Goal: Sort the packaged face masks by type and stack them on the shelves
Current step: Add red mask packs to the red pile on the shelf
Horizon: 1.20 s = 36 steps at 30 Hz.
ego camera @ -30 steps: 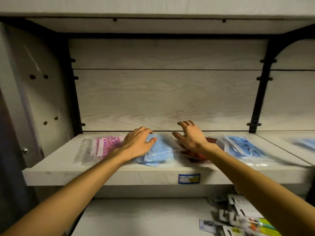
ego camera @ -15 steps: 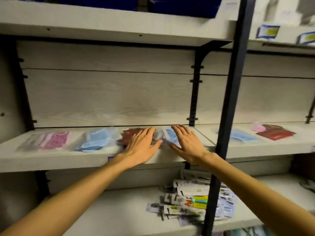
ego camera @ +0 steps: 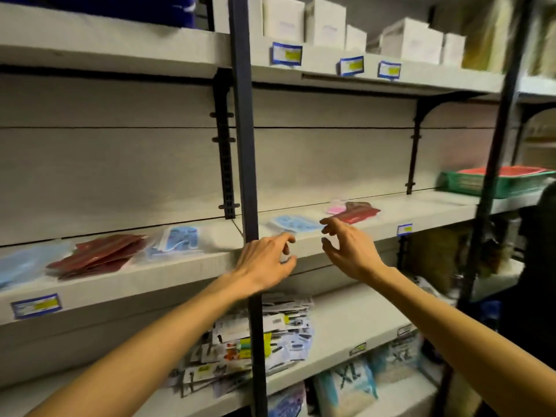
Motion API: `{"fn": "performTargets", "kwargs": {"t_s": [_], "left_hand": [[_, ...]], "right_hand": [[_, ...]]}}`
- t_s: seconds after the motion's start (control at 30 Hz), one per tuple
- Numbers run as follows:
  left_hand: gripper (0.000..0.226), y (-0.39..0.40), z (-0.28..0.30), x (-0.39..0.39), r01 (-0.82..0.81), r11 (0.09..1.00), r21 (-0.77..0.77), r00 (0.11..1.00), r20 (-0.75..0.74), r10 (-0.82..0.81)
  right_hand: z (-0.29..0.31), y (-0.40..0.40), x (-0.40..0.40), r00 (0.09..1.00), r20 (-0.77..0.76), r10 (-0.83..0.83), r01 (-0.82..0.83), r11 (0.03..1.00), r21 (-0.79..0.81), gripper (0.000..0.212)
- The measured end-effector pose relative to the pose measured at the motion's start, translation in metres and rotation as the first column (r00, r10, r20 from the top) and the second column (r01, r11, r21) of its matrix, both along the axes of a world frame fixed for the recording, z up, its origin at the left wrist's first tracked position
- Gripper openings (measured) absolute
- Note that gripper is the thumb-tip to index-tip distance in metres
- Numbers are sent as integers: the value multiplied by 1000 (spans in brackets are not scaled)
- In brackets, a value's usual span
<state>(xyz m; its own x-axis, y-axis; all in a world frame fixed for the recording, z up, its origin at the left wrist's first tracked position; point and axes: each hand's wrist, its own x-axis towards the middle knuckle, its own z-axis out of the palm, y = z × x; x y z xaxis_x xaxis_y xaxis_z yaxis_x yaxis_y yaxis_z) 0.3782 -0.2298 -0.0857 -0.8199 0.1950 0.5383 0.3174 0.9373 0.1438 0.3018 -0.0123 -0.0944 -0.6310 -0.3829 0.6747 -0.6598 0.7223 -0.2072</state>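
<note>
Two empty hands, left hand (ego camera: 264, 263) and right hand (ego camera: 350, 251), each grip loosely spread, reach toward the pale wooden shelf (ego camera: 421, 212); beyond lie clear-wrapped blue patterned masks (ego camera: 293, 223) and maroon packets (ego camera: 356, 213), best lifted flat, one type together.

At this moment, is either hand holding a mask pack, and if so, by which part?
Nothing is held. The left hand and right hand hover with loosely curled fingers in front of the shelf edge, just short of the blue patterned mask pack.
</note>
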Motion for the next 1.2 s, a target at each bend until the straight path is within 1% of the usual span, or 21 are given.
{"fn": "performTargets", "kwargs": {"t_s": [0.17, 0.33, 0.43, 0.5, 0.6, 0.67, 0.77, 0.83, 0.9, 0.93, 1.03, 1.07, 1.13, 1.2], "left_hand": [[39, 54, -1, -55, 44, 998, -48, 999, -4, -44], [37, 94, 5, -129, 66, 996, -56, 998, 14, -66], [35, 114, 17, -182, 53, 996, -70, 999, 10, -52], [37, 124, 24, -217, 29, 997, -69, 999, 35, -27], [38, 134, 29, -267, -2, 999, -53, 994, 110, 8], [42, 139, 29, -298, -42, 997, -68, 984, 172, 53], [54, 147, 26, -331, -70, 991, -116, 937, 332, 105], [48, 151, 21, -345, -43, 989, -142, 891, 442, 102], [44, 152, 20, -358, -52, 989, -135, 875, 472, 111], [49, 152, 20, -364, -69, 989, -130, 875, 468, 123], [82, 151, 26, -379, -123, 987, -107, 858, 487, 160], [86, 151, 28, -381, -143, 986, -80, 841, 516, 164], [79, 153, 32, -385, -175, 984, -29, 808, 566, 161], [65, 152, 34, -389, -191, 981, 33, 781, 610, 132]], "right_hand": [[-17, 44, -52, 991, -36, -131, 130, 991, -29, 38], [-26, 84, -117, 984, -3, -175, 174, 979, -110, 30], [-14, 112, -169, 982, 44, -186, 190, 975, -119, 34], [1, 128, -206, 969, 128, -210, 224, 968, -116, 40], [18, 145, -253, 929, 293, -226, 279, 949, -151, 51], [20, 154, -281, 902, 356, -245, 318, 934, -162, 54], [18, 164, -319, 855, 454, -249, 349, 925, -149, 55], [17, 167, -342, 825, 514, -234, 351, 926, -141, 57], [17, 167, -365, 805, 552, -217, 338, 933, -124, 55], [16, 167, -376, 795, 568, -210, 327, 938, -111, 54], [14, 162, -401, 780, 593, -201, 305, 949, -80, 59], [13, 160, -408, 775, 600, -199, 310, 947, -85, 60], [15, 157, -422, 761, 619, -194, 321, 942, -99, 54], [18, 155, -435, 735, 650, -193, 310, 948, -69, 46]]}}
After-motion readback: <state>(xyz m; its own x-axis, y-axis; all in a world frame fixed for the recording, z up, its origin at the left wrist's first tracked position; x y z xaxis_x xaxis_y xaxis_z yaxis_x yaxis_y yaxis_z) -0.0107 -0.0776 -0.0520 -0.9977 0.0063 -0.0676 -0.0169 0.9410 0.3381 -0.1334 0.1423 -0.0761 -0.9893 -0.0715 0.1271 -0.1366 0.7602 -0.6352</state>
